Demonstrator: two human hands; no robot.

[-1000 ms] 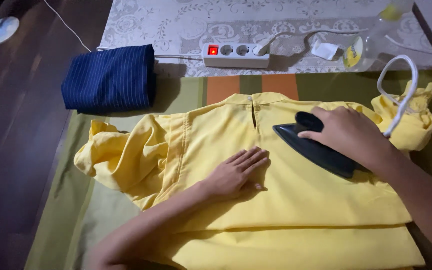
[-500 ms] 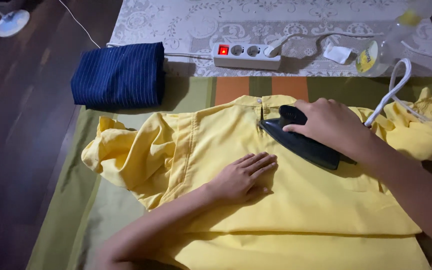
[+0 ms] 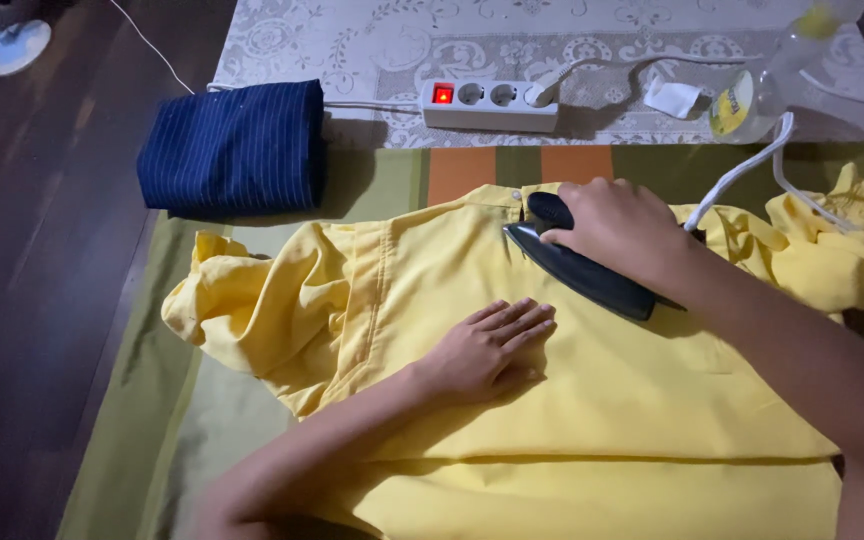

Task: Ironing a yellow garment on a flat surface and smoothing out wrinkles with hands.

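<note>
From the head camera, my right hand [image 3: 617, 225] is wrapped around the handle of the dark iron [image 3: 577, 265], fingers curled over the top. Over the last second I have slid it up and to the left: its tip was out on the open panel of the yellow garment [image 3: 592, 400], and now it sits right at the neckline, just beside the small button and slit at the collar. So the pass across the upper back has reached the collar edge, and the stretch behind the iron looks flatter, as far as I can judge.

My left hand [image 3: 487, 350] lies flat on the cloth with fingers spread and palm down, in the same spot as before, pinning the fabric just below the iron.

The white cord [image 3: 737, 170] has swung in closer along with the iron. The garment lies spread on a green striped cloth [image 3: 142, 420], its sleeves bunched at both sides. Beyond it sit a folded navy pinstriped piece [image 3: 227, 145], a white power strip [image 3: 487, 103] with its red switch lit, and a clear bottle [image 3: 762, 80].
</note>
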